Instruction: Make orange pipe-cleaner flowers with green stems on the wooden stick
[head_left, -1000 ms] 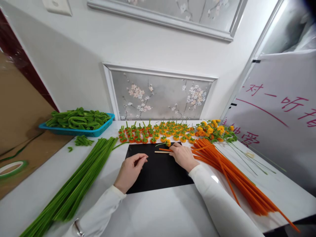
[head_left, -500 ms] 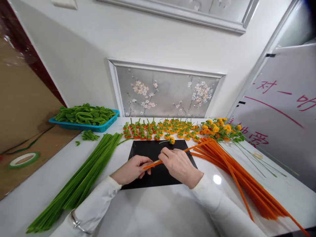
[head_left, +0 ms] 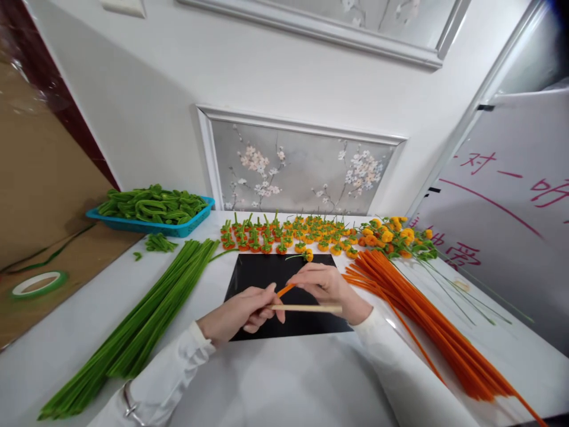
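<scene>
My left hand (head_left: 249, 309) is closed on a pale wooden stick (head_left: 311, 308), which points right across the front of my right hand. An orange pipe cleaner (head_left: 285, 290) runs from the left fingertips up to my right hand (head_left: 326, 287), whose fingers pinch it. How it meets the stick is hidden by the left fingers. Both hands hover over a black mat (head_left: 242, 273). A small orange pompom flower with a thin green stem (head_left: 308, 255) lies at the mat's back edge.
Green pipe cleaners (head_left: 151, 320) lie left, orange ones (head_left: 427, 320) right. Rows of small orange flowers (head_left: 288, 234) stand behind the mat, beside stemmed flowers (head_left: 391, 234). A blue tray (head_left: 146, 227) holds green loops. Green tape (head_left: 39, 284) lies far left.
The stick has swung from lying along the pipe cleaner to pointing right, apart from it. My right hand has let its fingers rise and still pinches the pipe cleaner.
</scene>
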A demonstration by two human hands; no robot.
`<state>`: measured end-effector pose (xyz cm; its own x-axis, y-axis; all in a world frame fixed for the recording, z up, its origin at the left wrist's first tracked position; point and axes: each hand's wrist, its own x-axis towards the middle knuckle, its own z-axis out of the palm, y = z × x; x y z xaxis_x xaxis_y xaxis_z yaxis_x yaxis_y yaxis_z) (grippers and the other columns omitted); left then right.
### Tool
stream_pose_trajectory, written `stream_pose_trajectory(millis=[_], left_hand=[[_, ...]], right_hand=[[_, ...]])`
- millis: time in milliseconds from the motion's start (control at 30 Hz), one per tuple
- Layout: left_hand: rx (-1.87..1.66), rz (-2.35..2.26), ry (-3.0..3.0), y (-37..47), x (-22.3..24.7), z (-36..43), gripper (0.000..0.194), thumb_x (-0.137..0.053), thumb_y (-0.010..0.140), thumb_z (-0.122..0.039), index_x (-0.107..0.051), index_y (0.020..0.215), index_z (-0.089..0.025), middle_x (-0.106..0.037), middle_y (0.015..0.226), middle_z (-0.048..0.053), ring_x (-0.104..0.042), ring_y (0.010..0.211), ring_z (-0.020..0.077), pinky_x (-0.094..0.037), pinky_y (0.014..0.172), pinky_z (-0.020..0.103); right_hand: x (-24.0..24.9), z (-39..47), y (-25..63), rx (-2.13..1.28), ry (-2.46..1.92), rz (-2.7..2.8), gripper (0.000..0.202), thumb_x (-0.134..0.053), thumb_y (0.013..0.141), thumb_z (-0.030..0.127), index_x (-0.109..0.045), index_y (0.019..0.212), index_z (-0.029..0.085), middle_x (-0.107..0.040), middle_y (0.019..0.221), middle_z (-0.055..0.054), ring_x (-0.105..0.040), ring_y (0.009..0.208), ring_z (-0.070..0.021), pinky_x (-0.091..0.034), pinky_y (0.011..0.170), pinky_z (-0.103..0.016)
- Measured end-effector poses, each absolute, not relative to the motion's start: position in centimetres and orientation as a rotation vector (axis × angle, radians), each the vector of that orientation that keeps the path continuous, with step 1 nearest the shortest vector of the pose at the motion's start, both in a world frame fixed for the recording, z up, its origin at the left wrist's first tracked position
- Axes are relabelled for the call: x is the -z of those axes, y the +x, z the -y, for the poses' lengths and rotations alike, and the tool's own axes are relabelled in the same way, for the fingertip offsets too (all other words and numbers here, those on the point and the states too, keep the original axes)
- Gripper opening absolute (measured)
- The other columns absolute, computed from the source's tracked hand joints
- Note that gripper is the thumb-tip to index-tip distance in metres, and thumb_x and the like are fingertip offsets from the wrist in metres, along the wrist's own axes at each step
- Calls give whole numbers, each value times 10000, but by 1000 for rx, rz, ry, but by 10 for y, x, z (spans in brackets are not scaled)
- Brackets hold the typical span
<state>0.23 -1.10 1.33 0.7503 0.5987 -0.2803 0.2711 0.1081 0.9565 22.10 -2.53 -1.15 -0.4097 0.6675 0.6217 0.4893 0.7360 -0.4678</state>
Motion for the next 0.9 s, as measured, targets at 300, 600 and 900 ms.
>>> stream_pose_trajectory(millis=[300,600,900], left_hand=[[-280,-649,1523,3,-10,14,387,-528,828,-513,-539,744,-135,-248,504,-98,-154,448,61,-124,429,231],[-560,-796,1752,12,4,14,331,-454,865,-477,-461,722,-178,-240,532,-96,-214,433,66,-157,405,213],[-901,-1111,2174,12,6,15,264,-377,921,-357,-521,780,-186,-472,628,-51,-417,566,110,-309,548,229]], right_hand=[[27,24,210,-157,-813,2136,234,-459,926,180,-692,924,198,-673,897,-58,-618,776,-130,-433,714,-262],[18,31,202,-284,-1006,2194,229,-419,916,109,-635,887,178,-636,769,-24,-580,678,-114,-419,619,-209],[20,46,184,-48,-1115,2356,159,-442,925,211,-531,800,170,-608,698,-14,-566,626,-127,-332,569,-232]])
